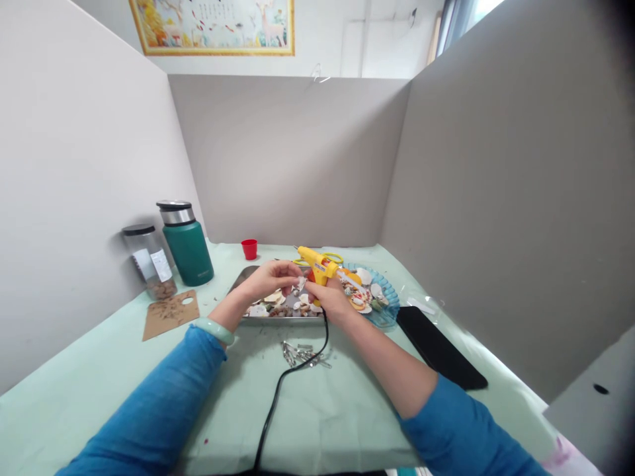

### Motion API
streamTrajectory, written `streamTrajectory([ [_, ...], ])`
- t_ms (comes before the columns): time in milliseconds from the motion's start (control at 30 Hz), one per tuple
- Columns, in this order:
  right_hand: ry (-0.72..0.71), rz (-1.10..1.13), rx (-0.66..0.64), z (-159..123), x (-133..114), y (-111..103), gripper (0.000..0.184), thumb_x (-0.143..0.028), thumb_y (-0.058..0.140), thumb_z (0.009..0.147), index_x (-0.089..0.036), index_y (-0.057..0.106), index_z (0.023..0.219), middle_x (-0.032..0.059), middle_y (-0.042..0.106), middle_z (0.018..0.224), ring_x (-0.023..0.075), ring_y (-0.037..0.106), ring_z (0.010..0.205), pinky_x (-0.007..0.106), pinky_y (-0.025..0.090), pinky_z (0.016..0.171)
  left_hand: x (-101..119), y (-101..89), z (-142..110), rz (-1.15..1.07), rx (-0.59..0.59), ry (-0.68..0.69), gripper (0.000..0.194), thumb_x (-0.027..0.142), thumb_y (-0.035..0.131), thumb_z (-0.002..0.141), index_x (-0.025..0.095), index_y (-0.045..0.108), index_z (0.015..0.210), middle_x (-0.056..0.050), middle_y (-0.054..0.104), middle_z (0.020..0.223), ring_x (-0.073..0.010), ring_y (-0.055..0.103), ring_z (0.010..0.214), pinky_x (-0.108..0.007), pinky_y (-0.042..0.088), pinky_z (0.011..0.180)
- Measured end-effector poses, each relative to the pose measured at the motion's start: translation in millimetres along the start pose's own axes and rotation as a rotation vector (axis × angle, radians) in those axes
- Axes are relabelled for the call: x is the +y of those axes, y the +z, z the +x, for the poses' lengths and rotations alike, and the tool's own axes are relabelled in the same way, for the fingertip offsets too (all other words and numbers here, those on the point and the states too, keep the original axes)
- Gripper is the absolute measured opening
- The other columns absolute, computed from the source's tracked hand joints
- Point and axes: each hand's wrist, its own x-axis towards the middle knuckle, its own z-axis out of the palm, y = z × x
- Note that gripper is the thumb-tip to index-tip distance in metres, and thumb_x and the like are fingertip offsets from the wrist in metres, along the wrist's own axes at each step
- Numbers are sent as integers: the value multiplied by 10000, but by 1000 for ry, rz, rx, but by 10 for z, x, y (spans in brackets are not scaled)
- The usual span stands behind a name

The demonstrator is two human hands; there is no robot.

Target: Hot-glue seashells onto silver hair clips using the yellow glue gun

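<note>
My right hand (331,297) is wrapped round the handle of a yellow hot glue gun (317,262), whose nozzle points up and to the left. A glue stick (351,280) juts from its back end, and a black cord (285,375) runs from the handle towards me. Between the fingertips of my left hand (272,280) is a small whitish piece, perhaps a shell (299,284), close to my right thumb. Both hands are over a metal tray (282,321) holding shells and small stones. A blue scalloped plate (391,304) of shells lies just right.
Several metal clips (303,356) lie in front of the tray. A green flask (187,248), a clear jar (151,264) and a brown card (171,314) are at left. A red cup (249,249) stands behind; a black flat object (441,347) lies right. Grey panels (292,158) enclose the table.
</note>
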Motion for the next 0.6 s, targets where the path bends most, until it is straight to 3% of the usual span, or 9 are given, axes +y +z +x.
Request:
streamTrajectory([
  [600, 31, -12, -10, 12, 25, -14, 285, -298, 677, 619, -172, 583, 857, -71, 486, 532, 72, 413, 435, 202, 352, 422, 10, 27, -34, -14, -37, -48, 291, 358, 699, 755, 126, 599, 901, -2, 624, 669, -91, 588, 537, -213, 451, 515],
])
